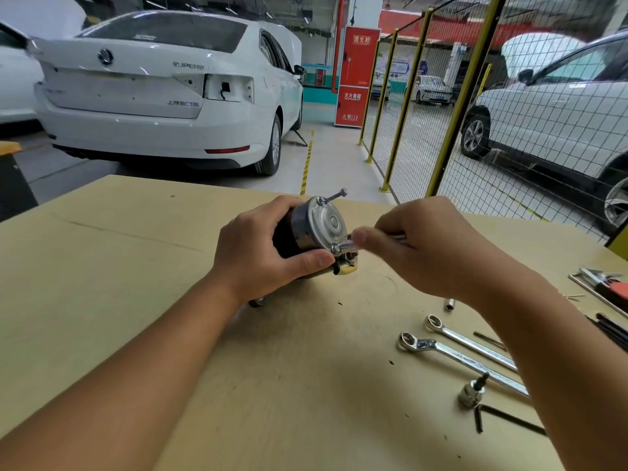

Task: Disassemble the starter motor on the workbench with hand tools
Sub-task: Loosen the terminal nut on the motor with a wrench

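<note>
- Workbench (102, 266): tan board top; all items below lay on it.
- Starter motor (314, 229): lay on its side near the bench centre, silver end cap facing the viewer.
- Upper through-bolt (334, 196): stood partly out of the cap at 12 o'clock.
- Lower through-bolt (343, 247): stuck out of the cap at 5 o'clock.
- Left hand (258, 249): wrapped round the motor body, thumb along the underside.
- Right hand (424, 246): fingertips pinched the lower through-bolt's shank; blurred.
- Two ring spanners (455, 355): side by side at 4 o'clock from the motor, well apart from it.
- Socket bit (471, 393): just beside the nearer spanner.
- Hex key (503, 419): black, at 5 o'clock, near the bench edge.
</note>
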The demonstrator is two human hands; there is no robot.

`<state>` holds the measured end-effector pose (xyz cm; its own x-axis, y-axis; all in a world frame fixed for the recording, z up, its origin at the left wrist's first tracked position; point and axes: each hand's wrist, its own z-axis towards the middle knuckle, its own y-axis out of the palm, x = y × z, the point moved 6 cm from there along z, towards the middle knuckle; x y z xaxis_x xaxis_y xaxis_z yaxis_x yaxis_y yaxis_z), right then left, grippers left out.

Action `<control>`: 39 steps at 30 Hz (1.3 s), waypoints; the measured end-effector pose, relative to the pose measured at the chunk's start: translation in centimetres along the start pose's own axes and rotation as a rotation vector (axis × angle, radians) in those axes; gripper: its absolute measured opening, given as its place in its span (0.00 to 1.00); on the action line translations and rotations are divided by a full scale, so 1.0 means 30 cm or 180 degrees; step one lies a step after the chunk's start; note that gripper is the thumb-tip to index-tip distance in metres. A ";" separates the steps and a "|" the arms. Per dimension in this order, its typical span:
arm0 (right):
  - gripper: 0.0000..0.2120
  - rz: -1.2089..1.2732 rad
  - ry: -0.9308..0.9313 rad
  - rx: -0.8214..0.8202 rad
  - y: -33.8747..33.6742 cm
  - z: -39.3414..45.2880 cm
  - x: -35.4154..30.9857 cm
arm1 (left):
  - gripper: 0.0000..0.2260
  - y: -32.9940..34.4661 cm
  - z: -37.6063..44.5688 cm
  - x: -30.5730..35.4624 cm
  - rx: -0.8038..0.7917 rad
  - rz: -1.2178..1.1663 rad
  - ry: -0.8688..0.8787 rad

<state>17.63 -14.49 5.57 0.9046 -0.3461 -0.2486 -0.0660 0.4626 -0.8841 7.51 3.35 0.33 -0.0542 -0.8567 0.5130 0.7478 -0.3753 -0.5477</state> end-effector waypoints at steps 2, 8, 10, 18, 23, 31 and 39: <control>0.24 -0.0090 0.0156 -0.0097 0.007 0.006 0.011 | 0.35 0.001 -0.001 0.000 -0.0006 -0.0013 -0.0007; 0.08 0.0095 -0.0266 0.0267 -0.020 -0.007 -0.033 | 0.37 0.001 -0.001 0.000 -0.0013 -0.0030 0.0030; 0.06 0.0242 -0.0249 0.0228 -0.025 -0.008 -0.029 | 0.38 0.000 0.000 -0.001 -0.0017 -0.0049 0.0045; 0.19 -0.0127 -0.0097 -0.0010 -0.004 0.004 -0.017 | 0.38 -0.003 0.000 0.004 0.0020 -0.0023 0.0095; 0.09 0.0046 -0.0482 0.0286 -0.026 -0.007 -0.042 | 0.38 -0.002 0.000 0.003 0.0007 -0.0030 0.0091; 0.07 0.0078 -0.0666 0.0424 -0.032 -0.012 -0.045 | 0.37 0.000 0.001 0.000 -0.0001 -0.0003 0.0075; 0.23 -0.0294 0.0164 -0.0290 -0.002 0.004 -0.015 | 0.34 0.000 -0.001 0.007 0.0005 0.0014 0.0101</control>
<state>17.29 -14.27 5.76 0.8860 -0.4262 -0.1826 -0.0236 0.3518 -0.9358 7.47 3.15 0.41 -0.0718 -0.8692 0.4893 0.7491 -0.3709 -0.5489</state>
